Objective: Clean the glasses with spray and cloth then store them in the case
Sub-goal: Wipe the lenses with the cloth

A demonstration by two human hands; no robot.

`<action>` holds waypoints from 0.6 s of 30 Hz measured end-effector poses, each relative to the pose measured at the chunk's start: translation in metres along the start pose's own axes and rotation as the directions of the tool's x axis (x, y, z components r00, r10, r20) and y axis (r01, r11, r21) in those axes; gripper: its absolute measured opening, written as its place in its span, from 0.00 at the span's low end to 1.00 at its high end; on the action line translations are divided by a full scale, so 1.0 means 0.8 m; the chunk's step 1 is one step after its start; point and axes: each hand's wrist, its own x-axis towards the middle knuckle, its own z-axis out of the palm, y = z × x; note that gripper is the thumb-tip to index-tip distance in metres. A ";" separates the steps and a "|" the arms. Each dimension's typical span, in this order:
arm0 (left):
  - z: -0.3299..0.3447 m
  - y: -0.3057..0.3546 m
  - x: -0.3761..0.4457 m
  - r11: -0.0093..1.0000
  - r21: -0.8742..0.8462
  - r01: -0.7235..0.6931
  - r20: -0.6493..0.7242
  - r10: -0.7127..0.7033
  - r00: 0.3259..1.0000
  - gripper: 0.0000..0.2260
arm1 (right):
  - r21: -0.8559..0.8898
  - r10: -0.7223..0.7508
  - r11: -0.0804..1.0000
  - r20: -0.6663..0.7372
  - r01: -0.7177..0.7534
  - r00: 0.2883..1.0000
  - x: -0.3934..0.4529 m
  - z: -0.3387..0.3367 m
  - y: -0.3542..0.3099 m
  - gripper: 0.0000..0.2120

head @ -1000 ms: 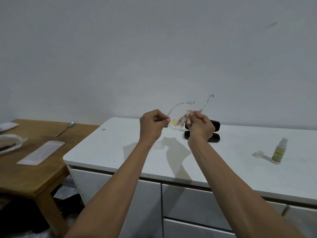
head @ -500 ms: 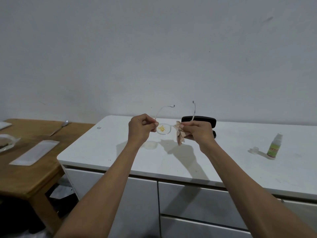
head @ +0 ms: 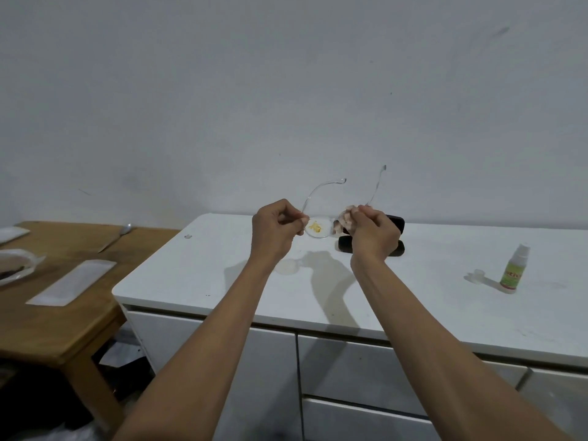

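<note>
A white cabinet (head: 222, 275) fills the space under and beyond both hands, its top running out to the right and its drawer fronts below the forearms. Left of the left hand stands a wooden table (head: 63, 326), lower than the cabinet top, bearing a flat white packet (head: 71, 281), a clear plastic bag (head: 16, 265) at the far left edge, and a spoon (head: 116, 237) near its back.

Behind the right hand, on the cabinet top, lies the open black case (head: 345, 243), mostly hidden by that hand. Well to the right of the right hand a small spray bottle (head: 514, 268) stands upright, with its clear cap (head: 478, 275) just beside it on the left.

The left hand (head: 275, 232) is curled into a fist, its thumb and fingers pinching the left end of the glasses (head: 316, 229), which are held in the air between the two hands, above the cabinet. Both clear temple arms point up and away from the person. The visible lens, next to the left hand, carries a yellow smear.

The right hand (head: 374, 232) is also curled, gripping a pinkish cloth (head: 345, 219) bunched over the other lens, so that lens cannot be seen.

A small pale mark (head: 288, 267) lies on the cabinet top below the left wrist.
</note>
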 end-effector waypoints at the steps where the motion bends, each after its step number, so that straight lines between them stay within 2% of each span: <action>1: 0.003 0.001 0.000 1.000 0.001 -0.006 -0.017 0.006 1.000 0.04 | 0.037 -0.003 0.999 -0.011 0.003 1.000 -0.005 0.006 0.000 0.10; 4: 0.004 -0.001 0.004 1.000 -0.004 0.002 -0.061 -0.002 0.998 0.04 | 0.037 -0.003 0.999 0.025 0.002 1.000 -0.009 0.013 0.009 0.06; 9: -0.007 -0.019 0.003 0.998 -0.008 0.065 -0.091 -0.065 0.994 0.05 | -0.173 -0.033 0.983 0.151 0.059 0.988 -0.010 -0.002 0.013 0.03; 13: -0.013 -0.041 -0.003 0.983 -0.070 0.170 -0.119 -0.178 0.977 0.06 | -0.264 -0.036 0.956 0.336 0.131 0.941 -0.015 -0.015 0.014 0.04; 16: -0.019 -0.049 -0.006 0.980 -0.062 0.188 -0.127 -0.195 0.973 0.06 | -0.324 0.021 0.936 0.437 0.136 0.899 -0.012 -0.026 0.017 0.02; 18: -0.026 -0.049 -0.003 0.983 -0.038 0.181 -0.127 -0.185 0.974 0.06 | -0.364 0.054 0.922 0.457 0.131 0.888 -0.010 -0.029 0.015 0.02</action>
